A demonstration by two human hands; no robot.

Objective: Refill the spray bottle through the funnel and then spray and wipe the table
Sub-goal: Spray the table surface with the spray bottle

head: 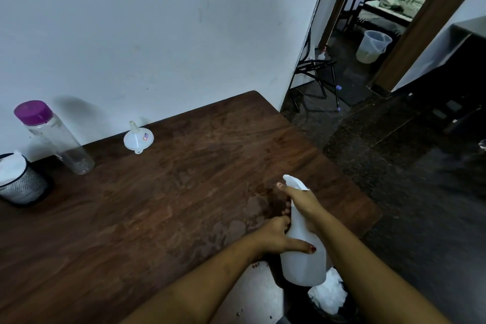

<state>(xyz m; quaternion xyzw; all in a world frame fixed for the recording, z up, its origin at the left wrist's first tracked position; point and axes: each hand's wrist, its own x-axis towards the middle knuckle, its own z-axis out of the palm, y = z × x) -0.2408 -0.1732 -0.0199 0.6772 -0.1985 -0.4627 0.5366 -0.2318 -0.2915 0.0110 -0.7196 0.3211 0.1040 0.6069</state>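
Dark wood table (157,205) has wet patches by its near right edge; the spray bottle (302,265) is held there, right hand (302,202) fingers curled round the neck, left hand (273,237) fingers gripping the body. Funnel (138,138) sits unused at the far edge, so I judge refill done, spraying in hand; next comes wiping, with a tissue from the holder (21,184) at the left edge.

Dark wood-grain table (157,205) with damp sheen patches, matt translucent plastic spray bottle (302,265), smooth white plastic funnel (136,139), clear glossy bottle (60,144), mesh holder (23,187) of tissue paper (10,168), polished speckled stone floor (394,166)

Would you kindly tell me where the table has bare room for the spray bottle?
The table is bare mid-surface, between funnel and spray bottle, and at its far right corner. Crowded left back: clear bottle, tissue holder.
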